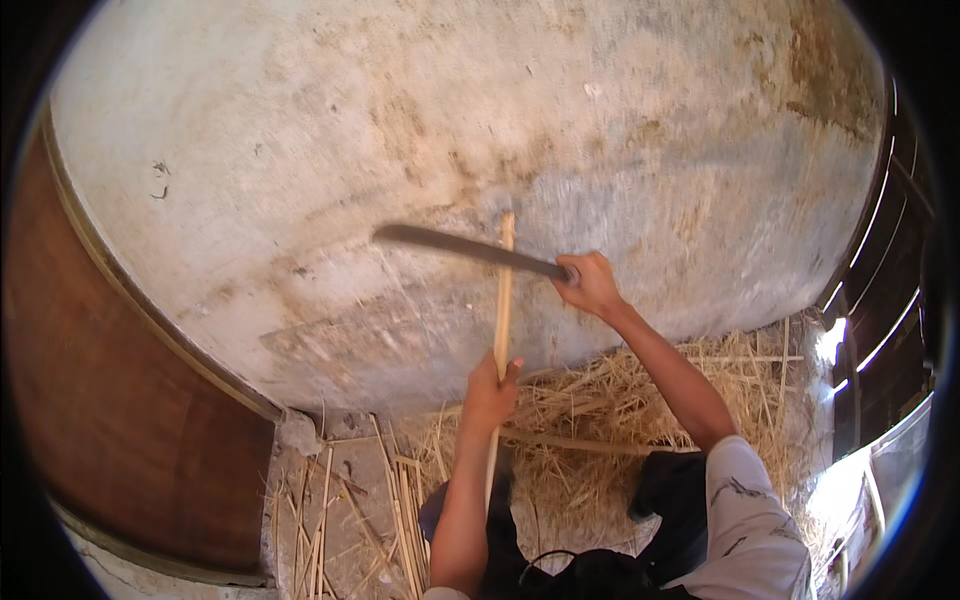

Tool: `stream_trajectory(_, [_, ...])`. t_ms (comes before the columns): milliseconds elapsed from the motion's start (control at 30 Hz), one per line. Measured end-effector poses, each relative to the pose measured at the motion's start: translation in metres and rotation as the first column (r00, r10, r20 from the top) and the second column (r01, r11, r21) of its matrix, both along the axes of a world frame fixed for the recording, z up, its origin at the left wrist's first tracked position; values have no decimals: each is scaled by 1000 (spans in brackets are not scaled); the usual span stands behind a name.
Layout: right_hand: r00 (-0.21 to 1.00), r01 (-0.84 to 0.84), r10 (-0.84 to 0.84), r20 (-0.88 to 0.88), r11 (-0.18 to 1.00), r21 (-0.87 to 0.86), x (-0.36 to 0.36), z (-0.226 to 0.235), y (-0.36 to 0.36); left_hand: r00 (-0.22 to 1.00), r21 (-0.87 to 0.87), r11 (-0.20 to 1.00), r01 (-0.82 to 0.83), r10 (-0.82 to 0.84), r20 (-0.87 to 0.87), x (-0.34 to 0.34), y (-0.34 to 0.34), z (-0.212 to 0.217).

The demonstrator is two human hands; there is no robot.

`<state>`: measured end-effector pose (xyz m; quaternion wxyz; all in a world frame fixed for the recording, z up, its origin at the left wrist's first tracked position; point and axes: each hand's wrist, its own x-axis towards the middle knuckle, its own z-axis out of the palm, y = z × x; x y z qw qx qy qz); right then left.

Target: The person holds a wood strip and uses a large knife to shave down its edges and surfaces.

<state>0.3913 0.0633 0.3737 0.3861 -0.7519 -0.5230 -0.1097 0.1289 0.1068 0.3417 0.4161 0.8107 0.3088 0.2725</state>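
My left hand is closed round a pale split bamboo strip, which stands roughly upright in front of me. The strip's lower part runs down behind my forearm, toward my legs. In my right hand is a machete, gripped by its handle. Its long dark blade points left and crosses the strip a little below the top end. The blade is slightly blurred; whether its edge touches the bamboo I cannot tell.
A stained plaster wall rises ahead. Shavings pile along its foot, with a longer strip lying across them. Several thin bamboo strips lie at the lower left. A brown wooden panel stands left, dark slatted boards right.
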Motion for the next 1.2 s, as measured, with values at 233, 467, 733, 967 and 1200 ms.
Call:
stream_trajectory(233, [1000,8,-8,-3,1000,-28,0,-6,13,998,88,995,-50,52,-29,-8,6,-5])
stream_trajectory(467, [992,122,-123,-13,992,-15,30,-18,24,1000,42,999,-9,9,-11,4,0,-1])
stream_trajectory(733, [995,53,-41,-88,990,130,47,-26,8,1000,64,998,-12,12,-3,35,-12,-3])
stream_trajectory(967, [909,-251,264,-322,965,82,71,-32,11,999,99,995,-23,25,-21,25,-16,2])
stream_trajectory(1200, [313,-456,300,-901,880,135,12,-2,-64,989,74,988,138,-134,-56,-28,-50,34])
